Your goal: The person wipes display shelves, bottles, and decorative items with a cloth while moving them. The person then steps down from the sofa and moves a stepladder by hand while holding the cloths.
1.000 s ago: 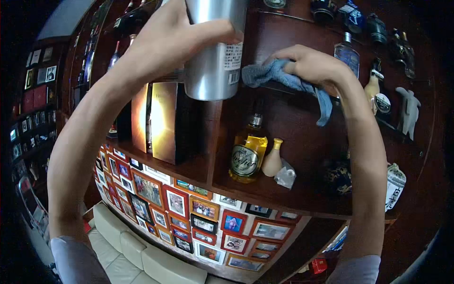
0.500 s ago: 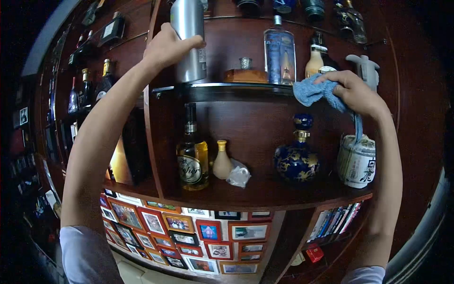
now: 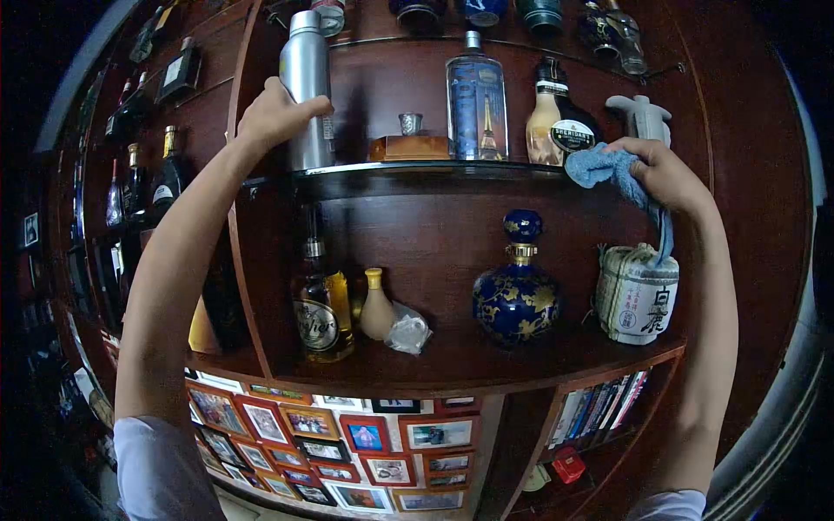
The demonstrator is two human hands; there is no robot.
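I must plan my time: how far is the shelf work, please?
Looks done: the silver bottle is upright at the glass shelf. In hand: the left hand grips it; the right hand holds the blue cloth. Remaining: bottle not yet released; whether wiping remains, I cannot tell.

The person wears a top in a pale, greyish blue that verges on lavender. The left sleeve (image 3: 161, 464) shows as a broad piece of plain cloth, lighter on its outer side and shaded toward the inner side, ending in a curved edge around the arm near the elbow. Of the right sleeve (image 3: 669, 504) only a small strip shows at the bottom, in the same pale colour. Below the sleeves, the left forearm (image 3: 178, 243) and right forearm (image 3: 719, 321) are bare, wide near the elbow and tapering to slimmer wrists. The left hand (image 3: 276, 115) and right hand (image 3: 667, 176) are bare too.
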